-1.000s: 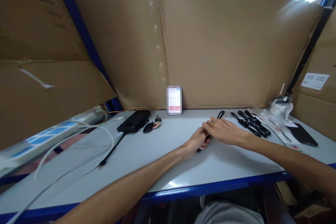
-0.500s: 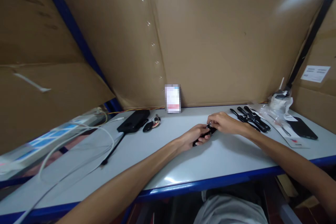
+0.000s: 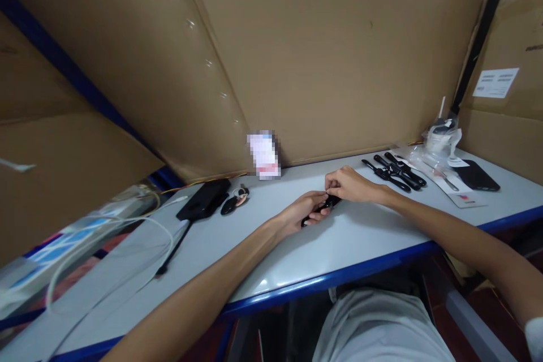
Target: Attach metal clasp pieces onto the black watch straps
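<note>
Between the left hand [image 3: 306, 208] and the right hand [image 3: 351, 184]: a slim black tool [image 3: 334, 201] lay slantwise just above or on the tabletop [image 3: 275, 263], its middle largely covered by fingers.
Left hand: it was wrapped around the tool's nearer part.
Right hand: its fingers were drawn in narrow at the tool's farther part; whether they gripped it or only touched it could not be told.
Step in hand: by the pose, fine finger work, the left seeming to steady while the right worked.
Next move: it called, as judged, for a firm left hold and small, exact motions of the right fingertips.
Beyond the right wrist: similar black tools [image 3: 397, 172] lay together, apart from the fingers.
Farther right: a white card [image 3: 466, 199] and a dark phone-like slab [image 3: 479, 175].
Left side: keys [image 3: 229, 205] and a black box [image 3: 203, 201], well apart.
</note>
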{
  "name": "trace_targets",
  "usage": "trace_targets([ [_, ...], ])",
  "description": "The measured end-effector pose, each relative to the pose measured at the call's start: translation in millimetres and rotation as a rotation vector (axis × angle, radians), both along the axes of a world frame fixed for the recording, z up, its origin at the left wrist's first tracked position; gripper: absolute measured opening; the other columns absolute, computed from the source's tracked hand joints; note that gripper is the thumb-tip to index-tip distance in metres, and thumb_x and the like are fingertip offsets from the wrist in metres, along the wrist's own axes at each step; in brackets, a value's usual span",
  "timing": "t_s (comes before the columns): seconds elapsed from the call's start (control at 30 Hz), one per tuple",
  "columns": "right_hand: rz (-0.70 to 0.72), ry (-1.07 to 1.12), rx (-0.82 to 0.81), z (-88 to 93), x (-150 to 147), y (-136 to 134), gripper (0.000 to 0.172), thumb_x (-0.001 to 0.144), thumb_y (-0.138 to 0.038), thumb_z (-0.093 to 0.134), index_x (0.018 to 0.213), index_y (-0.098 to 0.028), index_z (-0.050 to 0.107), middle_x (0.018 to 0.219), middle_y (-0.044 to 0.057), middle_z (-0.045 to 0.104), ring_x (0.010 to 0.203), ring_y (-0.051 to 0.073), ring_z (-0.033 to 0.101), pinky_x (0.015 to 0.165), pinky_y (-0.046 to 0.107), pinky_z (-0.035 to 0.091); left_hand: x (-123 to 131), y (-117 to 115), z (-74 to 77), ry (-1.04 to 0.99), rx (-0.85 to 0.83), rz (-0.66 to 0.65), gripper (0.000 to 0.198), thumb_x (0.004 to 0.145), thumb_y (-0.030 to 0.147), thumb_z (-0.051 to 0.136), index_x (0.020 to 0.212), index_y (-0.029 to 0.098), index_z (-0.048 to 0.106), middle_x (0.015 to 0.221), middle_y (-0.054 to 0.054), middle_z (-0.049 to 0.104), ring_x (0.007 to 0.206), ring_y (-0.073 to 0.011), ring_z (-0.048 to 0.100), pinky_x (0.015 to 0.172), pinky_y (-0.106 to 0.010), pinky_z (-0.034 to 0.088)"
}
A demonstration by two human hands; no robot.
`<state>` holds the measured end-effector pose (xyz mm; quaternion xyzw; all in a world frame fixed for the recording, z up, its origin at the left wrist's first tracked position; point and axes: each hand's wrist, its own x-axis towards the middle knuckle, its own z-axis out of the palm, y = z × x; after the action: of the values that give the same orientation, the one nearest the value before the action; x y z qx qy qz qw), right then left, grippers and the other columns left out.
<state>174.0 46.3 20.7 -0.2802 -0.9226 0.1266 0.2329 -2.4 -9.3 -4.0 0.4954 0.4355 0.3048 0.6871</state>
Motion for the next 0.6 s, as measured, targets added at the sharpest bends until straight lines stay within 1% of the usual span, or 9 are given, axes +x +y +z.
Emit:
trace_targets([
  [0.1, 0.03, 0.007, 0.039, -0.6, -0.1, 2.9, 0.019, 0.075, -0.002, 0.058, 0.075, -0.015, 0.072, 0.071, 0.002, 0.067, 0.066, 0.011, 0.052, 0.064, 0.023, 0.034, 0.7, 0.4, -0.5, -0.008, 0.013, -0.005, 0.004, 0.09, 0.021, 0.048, 0.089, 0.018, 0.045, 0.06, 0.006, 0.045, 0.036, -0.0023, 0.023, 0.032, -0.012, 0.014],
  [0.17, 0.005, 0.01, 0.015, -1.2, -1.4, 3.9, 0.019, 0.074, -0.001, 0.059, 0.074, -0.015, 0.072, 0.069, 0.001, 0.067, 0.066, 0.011, 0.053, 0.064, 0.023, 0.034, 1.0, 0.2, -0.6, -0.011, 0.021, -0.02, 0.006, 0.088, 0.02, 0.051, 0.089, 0.018, 0.045, 0.061, 0.006, 0.046, 0.036, -0.002, 0.023, 0.032, -0.012, 0.015],
  [0.33, -0.084, 0.082, -0.225, -0.6, -4.5, 4.4, 0.013, 0.074, -0.003, 0.062, 0.074, -0.013, 0.071, 0.064, 0.0, 0.067, 0.062, 0.011, 0.058, 0.06, 0.022, 0.037, 0.7, -1.3, -0.1, -0.024, 0.03, -0.037, 0.01, 0.086, 0.019, 0.053, 0.085, 0.018, 0.043, 0.06, 0.006, 0.043, 0.037, -0.0017, 0.023, 0.032, -0.012, 0.015],
  [0.4, -0.1, 0.096, -0.277, 0.9, -4.0, 3.5, 0.01, 0.075, -0.005, 0.064, 0.074, -0.012, 0.071, 0.063, 0.0, 0.067, 0.061, 0.011, 0.059, 0.061, 0.022, 0.037, 0.6, -2.1, 0.6, -0.021, 0.025, -0.047, 0.009, 0.087, 0.02, 0.052, 0.085, 0.019, 0.043, 0.06, 0.007, 0.042, 0.037, -0.0018, 0.022, 0.032, -0.012, 0.014],
  [0.47, -0.116, 0.089, -0.244, 1.8, -3.0, 2.3, 0.009, 0.077, -0.007, 0.065, 0.073, -0.012, 0.071, 0.064, 0.001, 0.067, 0.062, 0.011, 0.058, 0.062, 0.022, 0.037, 0.5, -2.6, 1.6, -0.023, 0.018, -0.052, 0.008, 0.088, 0.02, 0.051, 0.085, 0.019, 0.043, 0.06, 0.007, 0.041, 0.037, -0.002, 0.022, 0.032, -0.012, 0.013],
  [0.6, -0.186, 0.025, -0.037, -2.9, -1.5, 0.8, 0.008, 0.082, -0.015, 0.067, 0.075, -0.014, 0.071, 0.069, 0.002, 0.068, 0.063, 0.011, 0.054, 0.062, 0.024, 0.033, 0.8, -2.6, 3.2, -0.026, -0.004, -0.026, 0.007, 0.089, 0.018, 0.047, 0.084, 0.019, 0.042, 0.059, 0.007, 0.041, 0.037, -0.0023, 0.022, 0.032, -0.012, 0.013],
])
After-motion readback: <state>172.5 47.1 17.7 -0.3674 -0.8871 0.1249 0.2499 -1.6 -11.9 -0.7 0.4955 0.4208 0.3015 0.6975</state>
